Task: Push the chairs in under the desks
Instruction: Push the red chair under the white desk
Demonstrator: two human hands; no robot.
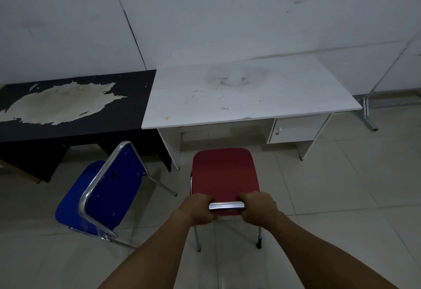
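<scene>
At twelve o'clock the white laminate desk (239, 93) abuts a black peeling-topped desk (75, 106) at ten. The red padded chrome-legged chair (224, 172) stands before the white desk, not under; a blue padded chrome-framed chair (102, 188) sits at nine, angled. Your left hand (197, 209) and right hand (258, 209) clench the red chair's chrome top rail (226, 206).

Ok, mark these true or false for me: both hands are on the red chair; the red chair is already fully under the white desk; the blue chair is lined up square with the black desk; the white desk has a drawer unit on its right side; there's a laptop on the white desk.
1. Both hands grip the red chair: true; left hand and right hand hold its chrome back bar.
2. It is fully under the white desk: false; the whole seat shows in front of the desk.
3. The blue chair is square to the black desk: false; it is turned at an angle.
4. Drawer unit on the right: true.
5. Laptop on it: false; only stains.
</scene>
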